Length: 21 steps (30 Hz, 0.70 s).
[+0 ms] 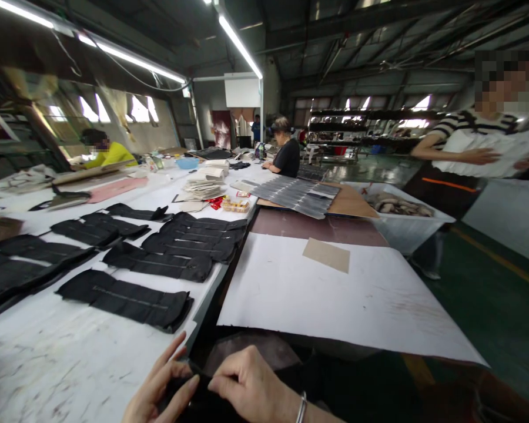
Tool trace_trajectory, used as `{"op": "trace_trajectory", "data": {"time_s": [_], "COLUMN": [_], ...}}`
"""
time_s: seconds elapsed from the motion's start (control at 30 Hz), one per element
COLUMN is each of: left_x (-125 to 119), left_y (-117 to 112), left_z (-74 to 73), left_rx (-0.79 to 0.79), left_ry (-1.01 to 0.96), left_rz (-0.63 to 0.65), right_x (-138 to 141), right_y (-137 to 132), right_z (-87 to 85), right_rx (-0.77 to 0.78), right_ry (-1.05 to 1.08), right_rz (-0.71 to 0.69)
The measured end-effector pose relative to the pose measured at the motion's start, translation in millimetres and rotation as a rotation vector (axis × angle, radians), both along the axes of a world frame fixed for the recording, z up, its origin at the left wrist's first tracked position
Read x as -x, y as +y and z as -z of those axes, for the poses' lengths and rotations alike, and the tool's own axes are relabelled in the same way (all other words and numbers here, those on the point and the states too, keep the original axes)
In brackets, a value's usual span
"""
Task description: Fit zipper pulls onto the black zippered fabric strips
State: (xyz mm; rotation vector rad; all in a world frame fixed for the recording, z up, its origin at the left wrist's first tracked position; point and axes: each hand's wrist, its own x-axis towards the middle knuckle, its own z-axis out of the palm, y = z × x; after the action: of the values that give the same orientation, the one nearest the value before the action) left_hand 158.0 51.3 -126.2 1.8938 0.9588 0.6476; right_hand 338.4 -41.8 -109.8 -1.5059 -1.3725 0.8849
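Both my hands are at the bottom edge of the head view, close together over a piece of black fabric (211, 405). My left hand (161, 388) has its fingers partly spread and curled onto the fabric's left side. Beside it, my right hand (251, 385), with a bracelet at the wrist, pinches the fabric's top edge with bent fingers. Just ahead on the white table (62, 358) lie several stacks of black fabric pieces (127, 299).
A large white sheet (335, 299) with a tan card patch (326, 255) lies on the right table. Grey pieces (295, 197) lie on cardboard further back. People stand and sit around the tables; one at right holds white material (494, 153). A white bin (405, 220) stands at right.
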Motion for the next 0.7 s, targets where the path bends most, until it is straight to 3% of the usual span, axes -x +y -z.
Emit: {"op": "trace_trajectory", "data": {"time_s": [0.27, 0.5, 0.7], "left_x": [-7, -4, -2], "left_y": [-14, -18, -19], "left_z": [-26.1, -26.4, -25.7], "left_rx": [-0.021, 0.016, 0.020], "left_ry": [-0.079, -0.065, -0.072], "left_rz": [-0.052, -0.089, -0.088], "right_x": [1, 4, 9], "right_y": [5, 8, 8], "right_z": [-2.7, -0.1, -2.8], "right_rx": [0.018, 0.040, -0.052], "right_ry": [-0.054, -0.039, -0.093], "right_rz": [-0.026, -0.058, -0.045]}}
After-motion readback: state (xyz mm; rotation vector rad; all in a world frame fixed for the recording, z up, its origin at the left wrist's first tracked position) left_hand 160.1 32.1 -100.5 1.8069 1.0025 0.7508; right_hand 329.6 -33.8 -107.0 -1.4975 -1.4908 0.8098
